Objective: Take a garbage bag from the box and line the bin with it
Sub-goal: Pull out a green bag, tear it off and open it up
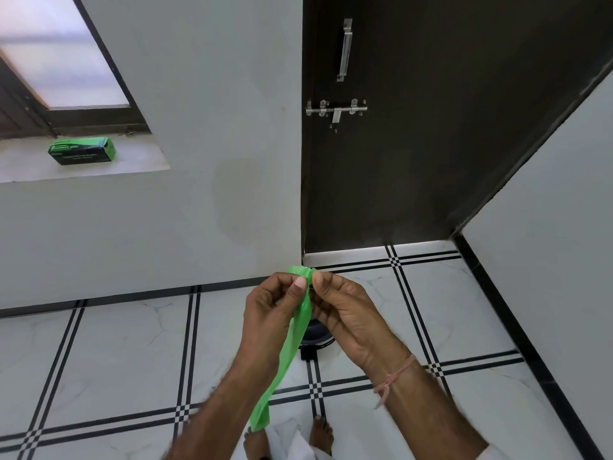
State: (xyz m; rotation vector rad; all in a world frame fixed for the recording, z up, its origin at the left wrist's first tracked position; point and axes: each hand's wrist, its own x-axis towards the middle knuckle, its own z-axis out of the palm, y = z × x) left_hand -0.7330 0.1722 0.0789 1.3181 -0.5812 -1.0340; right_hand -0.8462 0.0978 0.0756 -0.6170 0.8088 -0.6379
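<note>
A folded green garbage bag (292, 346) hangs as a long narrow strip in front of me. My left hand (268, 313) and my right hand (345, 313) both pinch its top end, fingertips close together, near the middle of the view. The strip's lower end dangles near my feet. The green garbage bag box (81, 150) lies on the window sill at the upper left, far from both hands. A small black bin (315, 340) stands on the floor just behind my hands and is mostly hidden by them.
A dark door (414, 144) with a metal handle and bolt fills the corner ahead. White walls close in at left and right. The tiled floor (116, 360) has black grid lines. My bare feet (320, 433) show at the bottom.
</note>
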